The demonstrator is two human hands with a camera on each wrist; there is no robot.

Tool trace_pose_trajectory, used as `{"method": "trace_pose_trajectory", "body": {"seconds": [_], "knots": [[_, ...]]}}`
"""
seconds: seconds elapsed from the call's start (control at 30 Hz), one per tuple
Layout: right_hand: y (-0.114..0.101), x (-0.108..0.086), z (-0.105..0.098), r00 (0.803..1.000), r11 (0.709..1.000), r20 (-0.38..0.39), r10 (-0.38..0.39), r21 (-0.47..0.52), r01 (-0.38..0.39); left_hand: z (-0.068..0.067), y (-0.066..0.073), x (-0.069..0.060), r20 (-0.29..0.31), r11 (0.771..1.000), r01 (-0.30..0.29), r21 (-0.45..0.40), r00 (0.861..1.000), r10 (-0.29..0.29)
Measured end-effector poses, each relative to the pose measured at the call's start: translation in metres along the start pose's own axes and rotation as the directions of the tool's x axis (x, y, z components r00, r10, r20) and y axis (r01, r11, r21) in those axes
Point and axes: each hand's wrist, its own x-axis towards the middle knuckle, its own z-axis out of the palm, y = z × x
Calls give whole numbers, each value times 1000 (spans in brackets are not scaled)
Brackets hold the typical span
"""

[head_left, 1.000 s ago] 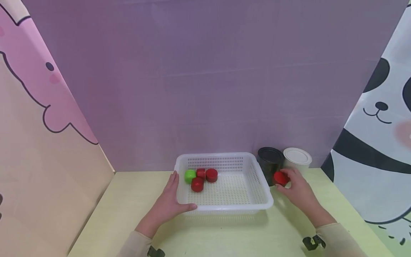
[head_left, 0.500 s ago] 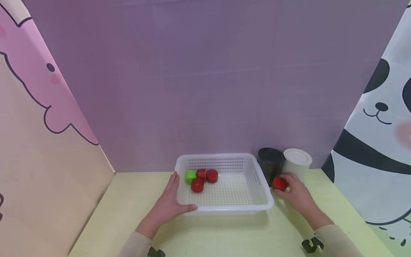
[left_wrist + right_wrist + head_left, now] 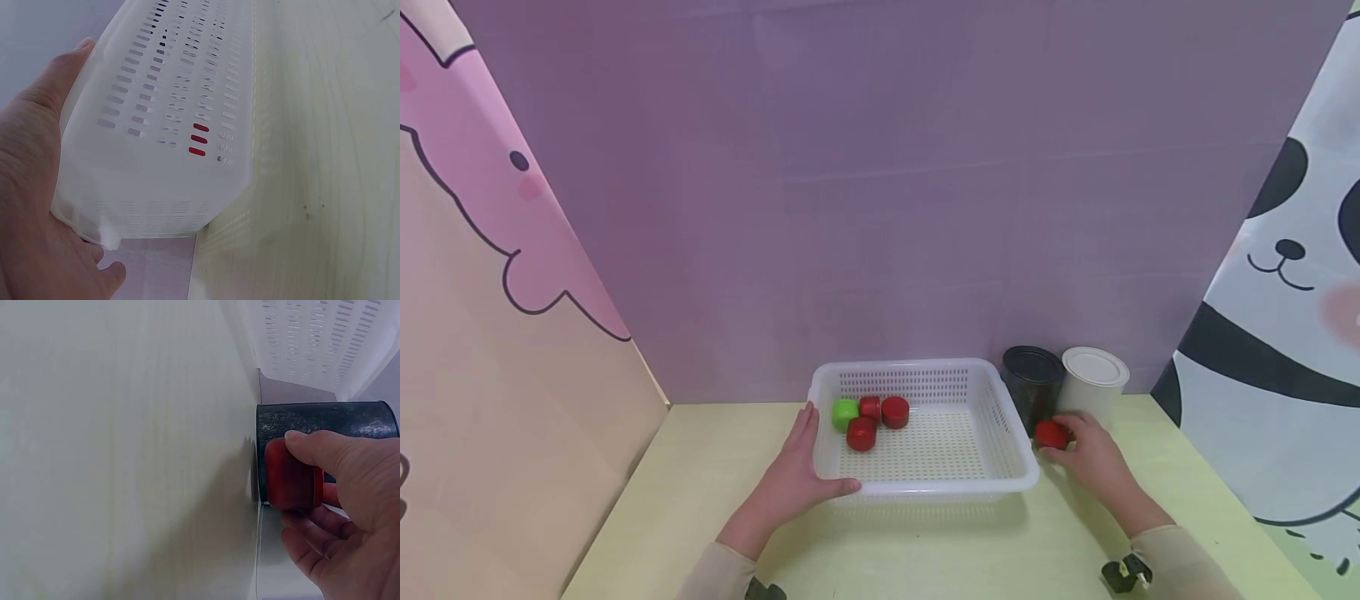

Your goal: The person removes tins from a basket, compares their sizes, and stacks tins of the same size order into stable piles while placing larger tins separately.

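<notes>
Around the front-left corner of the white basket (image 3: 936, 485) my left hand (image 3: 790, 482) grips the rim, thumb along the front side. The left wrist view shows this hand (image 3: 31, 181) against the perforated basket wall (image 3: 156, 169). Inside the basket, at its left, are a green piece (image 3: 845, 413) and several red ones (image 3: 895, 412). Right of the basket, my right hand (image 3: 1093, 458) pinches a small red round container (image 3: 1051, 434). In the right wrist view the red container (image 3: 290, 478) stands close to the tabletop, between thumb and fingers of my right hand (image 3: 356, 500).
A black can (image 3: 1032, 385) and a white-lidded can (image 3: 1095, 371) stand behind the right hand, side by side at the back of the pale table (image 3: 917, 550). A purple backdrop rises behind them, with printed panels on both sides.
The right hand and the red container have moved slightly toward the front and left, away from the white can. The left hand and basket look unchanged.
</notes>
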Motion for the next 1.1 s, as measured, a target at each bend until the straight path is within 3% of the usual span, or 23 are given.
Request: {"method": "trace_pose_trajectory", "body": {"seconds": [1.1], "knots": [[9, 2, 8, 999, 999, 30, 33, 30, -34, 1, -4, 3, 5, 1000, 5, 5, 1000, -5]]}}
